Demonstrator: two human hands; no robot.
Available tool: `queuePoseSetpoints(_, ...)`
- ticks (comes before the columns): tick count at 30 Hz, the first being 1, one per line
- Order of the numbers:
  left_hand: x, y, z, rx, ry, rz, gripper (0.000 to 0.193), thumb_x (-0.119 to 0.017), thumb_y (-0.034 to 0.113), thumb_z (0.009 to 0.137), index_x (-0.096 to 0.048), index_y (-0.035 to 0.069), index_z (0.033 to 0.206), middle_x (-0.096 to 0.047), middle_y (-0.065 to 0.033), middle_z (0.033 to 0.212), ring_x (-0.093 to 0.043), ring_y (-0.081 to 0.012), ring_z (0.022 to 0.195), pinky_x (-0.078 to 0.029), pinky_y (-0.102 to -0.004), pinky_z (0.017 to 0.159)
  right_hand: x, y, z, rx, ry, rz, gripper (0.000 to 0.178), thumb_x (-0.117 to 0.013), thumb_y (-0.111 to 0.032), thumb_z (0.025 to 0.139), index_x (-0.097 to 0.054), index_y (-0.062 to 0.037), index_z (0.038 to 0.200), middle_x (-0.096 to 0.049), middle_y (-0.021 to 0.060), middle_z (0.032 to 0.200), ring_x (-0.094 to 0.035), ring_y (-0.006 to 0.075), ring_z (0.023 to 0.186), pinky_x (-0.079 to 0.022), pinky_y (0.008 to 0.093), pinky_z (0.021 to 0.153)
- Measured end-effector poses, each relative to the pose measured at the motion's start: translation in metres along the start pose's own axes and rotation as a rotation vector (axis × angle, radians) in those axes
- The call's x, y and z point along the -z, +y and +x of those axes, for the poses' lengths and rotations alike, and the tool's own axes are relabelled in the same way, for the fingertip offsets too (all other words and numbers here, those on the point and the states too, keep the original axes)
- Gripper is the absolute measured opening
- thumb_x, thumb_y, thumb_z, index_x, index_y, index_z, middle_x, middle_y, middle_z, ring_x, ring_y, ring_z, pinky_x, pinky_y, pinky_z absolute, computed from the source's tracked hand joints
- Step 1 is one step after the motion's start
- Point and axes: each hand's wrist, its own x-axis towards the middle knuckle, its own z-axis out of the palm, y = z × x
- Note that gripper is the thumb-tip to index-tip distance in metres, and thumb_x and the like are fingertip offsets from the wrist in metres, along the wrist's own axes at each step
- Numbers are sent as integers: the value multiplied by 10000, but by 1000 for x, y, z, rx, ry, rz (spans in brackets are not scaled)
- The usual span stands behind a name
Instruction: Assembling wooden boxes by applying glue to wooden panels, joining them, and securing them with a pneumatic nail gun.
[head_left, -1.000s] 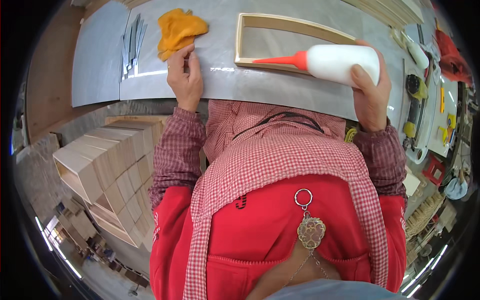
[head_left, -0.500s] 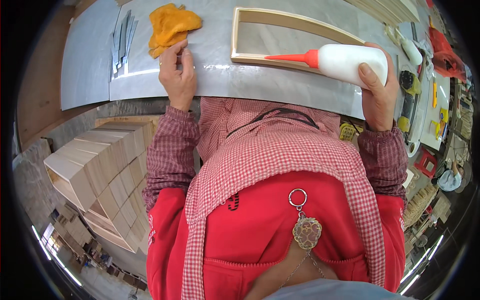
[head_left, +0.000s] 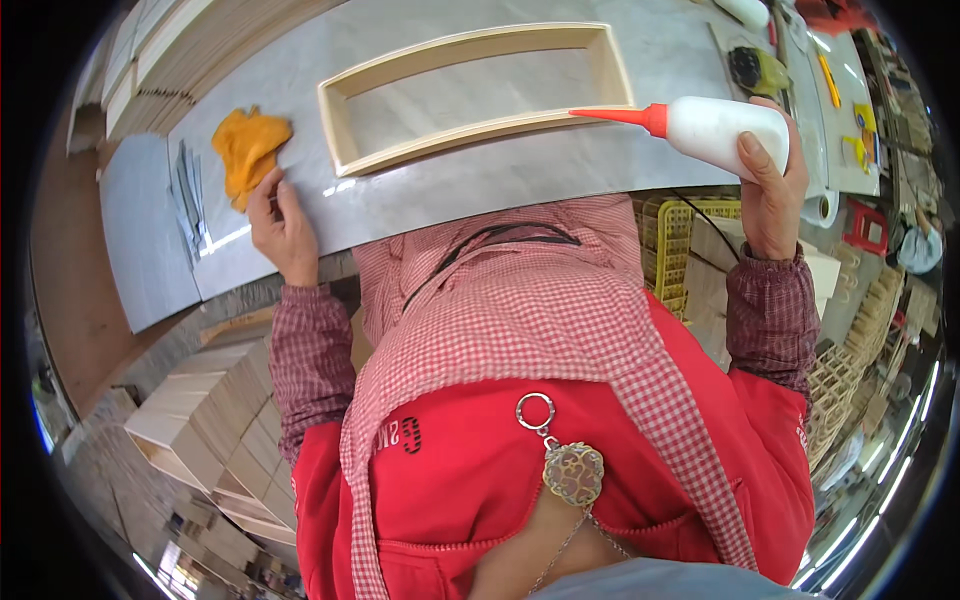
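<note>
My right hand (head_left: 773, 198) is wrapped round a white squeeze glue bottle (head_left: 722, 132) with a long red nozzle. The bottle lies sideways in the hand, its nozzle pointing left. The nozzle's tip overlaps the near right part of a pale wooden frame (head_left: 480, 132) in view; I cannot tell whether they touch. This long rectangular frame rests on the grey tabletop (head_left: 400, 205). At the left, my left hand (head_left: 285, 228) has loosely bent fingers, thumb apart from the index finger. It is beside the lower end of a crumpled orange cloth (head_left: 248, 155); contact is unclear.
Thin grey strips (head_left: 184, 200) lie left of the cloth. Stacked wooden boards (head_left: 190, 60) stand at the far left. Below the table are wooden boxes (head_left: 205, 410) on the left and a yellow plastic basket (head_left: 672, 250) on the right. A yellow-and-black tool (head_left: 757, 70) lies far right.
The view has turned and shifted, so the whole wooden frame and the far-left boards now show. The glue bottle stays in my right hand; my left hand remains by the orange cloth.
</note>
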Motion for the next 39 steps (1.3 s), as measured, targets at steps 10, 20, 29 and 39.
queuePoseSetpoints(10,-6,-3,0,-1,-43,45,210,-538,128,919,-623,38,1088,-625,-63,1016,-560,-158,881,-444,-254,796,46,34,-6,2,175,60,452,-688,-132,808,-506,-31,1209,-526,128,1115,-543,224,969,-478,290,848)
queuePoseSetpoints(20,25,10,-57,28,-111,8,208,-479,79,930,-586,-7,1086,-602,-95,1017,-552,-193,891,-433,-281,848,30,55,29,136,412,538,441,-630,-133,846,-451,20,1218,-525,200,1147,-573,288,1001,-524,328,817)
queuePoseSetpoints(29,56,3,-123,157,-230,-101,228,-480,81,929,-583,-1,1115,-600,-101,1049,-558,-211,919,-439,-287,814,3,95,119,449,894,-10,559,-726,-208,771,-453,4,1210,-530,195,1125,-549,295,1016,-466,353,859)
queuePoseSetpoints(39,35,-62,-112,284,-161,-128,237,-493,96,925,-580,-9,1119,-607,-105,1045,-567,-219,909,-447,-293,812,17,140,127,522,686,-711,574,-741,-214,722,-494,7,1190,-534,177,1124,-527,314,991,-422,361,895)
